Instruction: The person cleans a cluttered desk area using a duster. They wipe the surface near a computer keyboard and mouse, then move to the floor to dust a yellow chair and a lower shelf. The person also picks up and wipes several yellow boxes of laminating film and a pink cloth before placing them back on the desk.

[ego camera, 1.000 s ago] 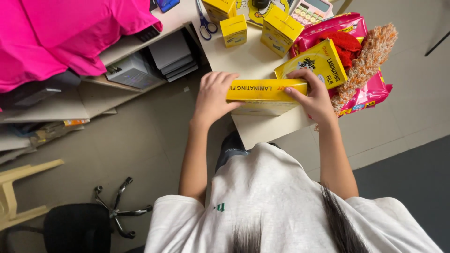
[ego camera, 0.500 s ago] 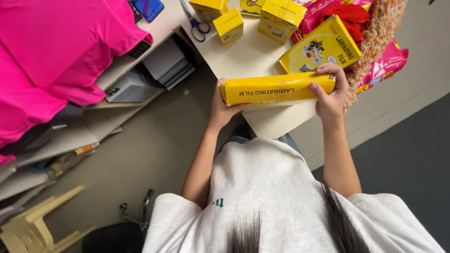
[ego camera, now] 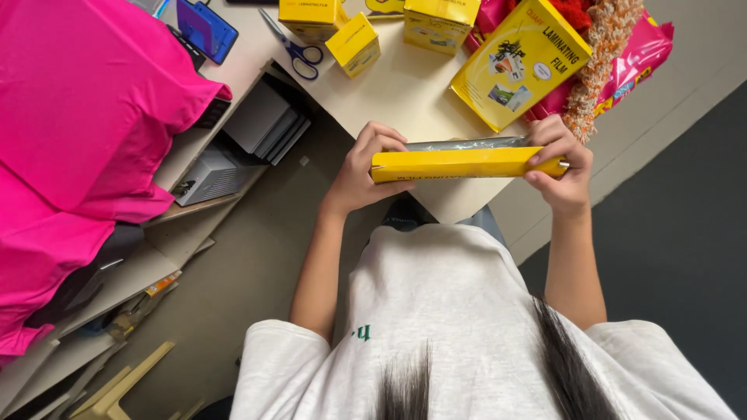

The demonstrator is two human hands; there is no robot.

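shirt: pale grey shirt [ego camera: 451,311] and dark hair [ego camera: 560,365] fill the bottom of the head view; camera looks straight down past them.
left hand: left hand [ego camera: 364,167] clamps the left end of the long yellow box [ego camera: 459,163], fingers curled over the top edge, thumb underneath. Closed on it.
right hand: right hand [ego camera: 562,167] pinches the right end, fingers over the end flap. Also closed on it.
box position: held level, clear of the tabletop [ego camera: 412,93], just above its near edge, in front of the chest. One hand per end keeps a long thin box from twisting; my read.
box state: narrow side faces the camera; a strip of clear shiny film [ego camera: 467,144] shows along the far edge, so the box looks open or the contents are partly out. Cannot tell which.
tabletop near: bare beige patch directly beyond the box.
flat yellow box: large flat yellow box [ego camera: 520,64] lies tilted, just right of the bare patch, resting partly on a pink bag [ego camera: 642,47].
tinsel: orange-white fuzzy garland [ego camera: 603,54] runs along the flat box's right edge.
small boxes: three small yellow boxes at the far edge: [ego camera: 354,43], [ego camera: 313,17], [ego camera: 440,19], near each other, apart from the hands.
scissors: blue-handled scissors [ego camera: 294,48] lie left of the small boxes, closed.
left side: pink cloth [ego camera: 85,132] drapes over a lower shelf [ego camera: 233,155] holding grey devices; well apart from the hands.
floor: grey floor [ego camera: 233,264] under the tabletop.
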